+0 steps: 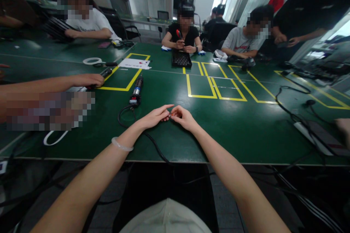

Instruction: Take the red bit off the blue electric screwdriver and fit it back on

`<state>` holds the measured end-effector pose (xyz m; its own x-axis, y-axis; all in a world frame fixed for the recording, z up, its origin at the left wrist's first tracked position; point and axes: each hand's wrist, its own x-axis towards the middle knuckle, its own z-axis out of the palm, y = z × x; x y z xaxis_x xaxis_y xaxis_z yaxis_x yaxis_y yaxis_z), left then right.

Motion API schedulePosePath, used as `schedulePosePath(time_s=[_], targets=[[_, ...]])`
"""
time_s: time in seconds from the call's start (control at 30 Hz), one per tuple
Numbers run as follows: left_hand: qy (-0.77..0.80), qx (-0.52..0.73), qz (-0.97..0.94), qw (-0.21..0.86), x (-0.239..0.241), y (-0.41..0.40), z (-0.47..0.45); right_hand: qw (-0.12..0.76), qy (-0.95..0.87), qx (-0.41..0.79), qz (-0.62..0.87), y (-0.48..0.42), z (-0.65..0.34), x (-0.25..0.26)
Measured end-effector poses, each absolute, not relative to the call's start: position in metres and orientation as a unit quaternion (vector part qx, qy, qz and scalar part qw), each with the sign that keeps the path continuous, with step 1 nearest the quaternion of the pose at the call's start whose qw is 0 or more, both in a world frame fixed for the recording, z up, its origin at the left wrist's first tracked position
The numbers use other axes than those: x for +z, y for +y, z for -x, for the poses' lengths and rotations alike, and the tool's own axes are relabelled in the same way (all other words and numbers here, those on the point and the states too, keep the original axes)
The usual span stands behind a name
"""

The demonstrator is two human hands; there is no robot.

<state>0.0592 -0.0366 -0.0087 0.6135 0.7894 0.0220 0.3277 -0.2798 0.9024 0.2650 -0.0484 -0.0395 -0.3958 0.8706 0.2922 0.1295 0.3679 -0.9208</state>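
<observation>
Both of the person's forearms reach in over the near edge of the green table (232, 127) and meet at the centre, the wrists bent inward so that the fingertips come together just above the surface. The left hand (155, 116), with a pale bracelet (122, 144) on its wrist, lies palm inward, its index finger stretched out toward the right hand (183, 117) and the other fingers curled in. The right hand is arched, its thumb and forefinger drawn together in a pinch.

A small piece (170, 115) sits between the two sets of fingertips, pinched by the right and seemingly gripped by the left as well; it is mostly covered by the fingers, so its shape cannot be told. An electric screwdriver (136, 90) (blue-banded, with its black cord (155, 143) running to the table edge) lies beyond the left hand, near but not touching it.

Little writing can be read. The printing on the white sheet (134, 63), which lies across a yellow tape outline (133, 80), is too small, and the red lettering on a co-worker's grey shirt (240, 40) is blurred.
</observation>
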Motion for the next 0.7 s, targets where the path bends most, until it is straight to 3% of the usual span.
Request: schedulePosePath(time_s=[0.4,0.6,0.7], targets=[[0.376,0.249,-0.829,0.332,-0.008,-0.035,-0.058,0.402,-0.727,0.392,0.395,-0.048,-0.268,-0.038],[0.530,0.283,-0.799,0.031,-0.002,-0.021,-0.033,0.416,-0.711,0.388,0.412,-0.043,-0.270,-0.043],[0.632,0.251,-0.731,-0.061,0.004,-0.016,-0.014,0.403,-0.716,0.382,0.424,-0.043,-0.270,-0.042]])
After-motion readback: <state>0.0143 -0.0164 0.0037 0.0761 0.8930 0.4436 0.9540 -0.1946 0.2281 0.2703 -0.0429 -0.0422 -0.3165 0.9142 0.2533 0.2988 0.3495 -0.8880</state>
